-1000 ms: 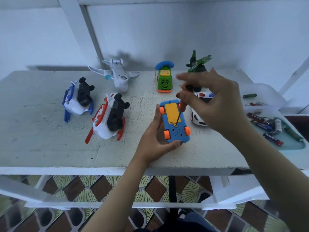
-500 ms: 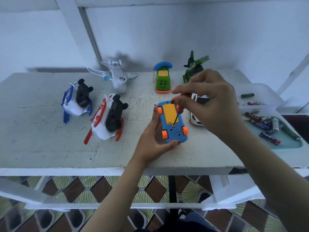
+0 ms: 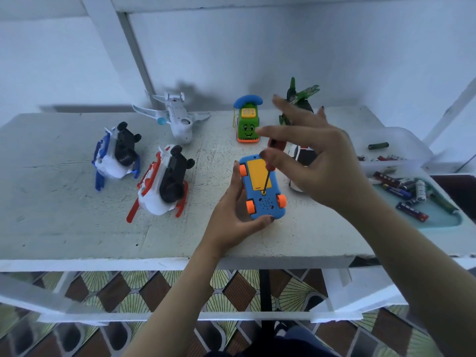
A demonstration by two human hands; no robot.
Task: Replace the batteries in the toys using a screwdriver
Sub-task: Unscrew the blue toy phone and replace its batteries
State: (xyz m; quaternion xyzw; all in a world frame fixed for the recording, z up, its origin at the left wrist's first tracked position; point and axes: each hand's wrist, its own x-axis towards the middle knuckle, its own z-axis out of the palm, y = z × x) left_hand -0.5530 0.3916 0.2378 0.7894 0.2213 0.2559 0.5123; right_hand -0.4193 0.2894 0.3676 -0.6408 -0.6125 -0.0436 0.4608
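- The blue toy car [image 3: 266, 206] lies wheels-up on the table [image 3: 64, 228], near the front edge. Its long axis runs away from the person and leans slightly left at the far end.
- The left grip [image 3: 231, 212] holds the car from the left and from below. The thumb lies along the left flank and the fingertips curl round the near end, steadying it.
- The right grip [image 3: 322, 163] is above and to the right of the car. It pinches the red handle of the screwdriver [image 3: 277, 145] lightly between thumb and forefinger, with the other fingers fanned out.
- The key relation: the thin dark shaft slants down and slightly left from the handle. Its tip sits at the screw [image 3: 264, 192], just at the near end of the yellow battery cover [image 3: 257, 173]. I cannot tell whether the tip is seated in the screw head.
- The right grip is the nearer one to the tool. I judge that the next turn needs downward pressure along the shaft, or the tip may slip off.
- The car is smooth moulded plastic: a rounded blue body, four stubby orange wheels and a pattern of speaker holes. It is likely to slide on the rough, pitted table.
- Loose batteries [image 3: 409, 193] lie in a pale tray [image 3: 438, 224] to the right, nearer the right grip.
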